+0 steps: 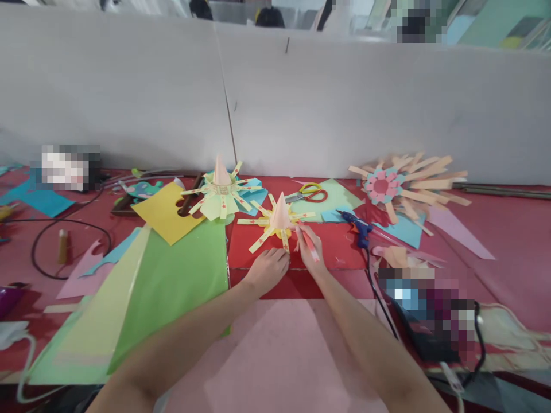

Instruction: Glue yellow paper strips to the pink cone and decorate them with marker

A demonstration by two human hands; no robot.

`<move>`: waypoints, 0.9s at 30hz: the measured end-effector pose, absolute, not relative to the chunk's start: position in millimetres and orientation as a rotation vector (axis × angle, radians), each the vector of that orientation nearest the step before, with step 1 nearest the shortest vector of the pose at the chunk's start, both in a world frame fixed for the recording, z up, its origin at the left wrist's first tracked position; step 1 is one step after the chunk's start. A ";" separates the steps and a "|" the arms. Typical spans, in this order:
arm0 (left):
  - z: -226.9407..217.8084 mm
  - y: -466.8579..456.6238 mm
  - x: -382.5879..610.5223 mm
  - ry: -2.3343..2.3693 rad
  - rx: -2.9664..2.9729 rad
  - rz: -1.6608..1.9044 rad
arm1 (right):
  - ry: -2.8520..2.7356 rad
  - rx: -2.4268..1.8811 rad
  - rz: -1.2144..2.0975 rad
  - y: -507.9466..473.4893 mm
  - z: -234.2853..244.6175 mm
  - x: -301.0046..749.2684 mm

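Note:
A paper craft (280,215) with a pale pink cone, a yellow base and cream strips marked with red stars lies on a red sheet (340,241). My left hand (270,269) has its fingers curled closed at the end of the near strip. A pinkish-red marker pen (309,245) is gripped in my right hand (310,255), its tip close to the right side of the craft. Behind and to the left stands a similar paper craft (222,186) with a green base. Scissors (307,194) with yellow and red handles rest just behind.
A blue glue gun (359,228) with a black cord lies to the right, near a paper flower (381,184) with peach strips. Green sheets (176,287) and a yellow sheet (166,209) spread leftward. A white partition (275,103) rises behind the table.

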State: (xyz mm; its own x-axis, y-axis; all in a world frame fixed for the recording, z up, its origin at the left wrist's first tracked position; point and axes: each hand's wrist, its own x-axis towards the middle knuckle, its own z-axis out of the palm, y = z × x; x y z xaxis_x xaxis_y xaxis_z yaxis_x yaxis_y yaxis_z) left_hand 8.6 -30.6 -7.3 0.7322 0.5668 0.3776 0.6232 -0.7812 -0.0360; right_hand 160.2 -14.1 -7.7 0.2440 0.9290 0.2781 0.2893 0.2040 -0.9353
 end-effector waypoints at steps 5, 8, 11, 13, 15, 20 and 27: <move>2.4 -41.8 11.7 -0.650 -2.890 -0.458 | -1.309 -1.358 0.626 -18.4 -5.3 159.9; 9.7 -55.7 14.4 -0.315 -3.005 -0.422 | -1.326 -1.340 0.623 -20.2 -4.0 159.6; 16.5 -59.0 20.3 -0.218 -3.048 -0.445 | -1.375 -1.331 0.567 -22.4 -2.4 159.7; 23.9 -49.3 25.2 -0.335 -3.032 -0.509 | -1.357 -1.333 0.518 -23.2 -1.7 160.0; 36.0 -30.1 29.7 -0.592 -2.961 -0.620 | -1.312 -1.337 0.486 -23.2 -1.8 160.0; 73.6 31.3 38.3 -1.455 -2.488 -1.019 | -1.258 -1.327 0.567 -20.7 -3.9 157.9; 76.1 59.3 54.5 -1.896 -2.206 -1.324 | -1.255 -1.316 0.550 -18.0 -5.0 156.1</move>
State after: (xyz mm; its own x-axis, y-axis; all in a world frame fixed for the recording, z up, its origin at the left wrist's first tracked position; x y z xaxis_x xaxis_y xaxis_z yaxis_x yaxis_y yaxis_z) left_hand 54.5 59.3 76.1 -0.0465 0.8408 0.5394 0.7961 -0.2950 0.5284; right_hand 156.1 -18.0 -5.0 0.3116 0.8794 0.3599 0.3317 0.2543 -0.9085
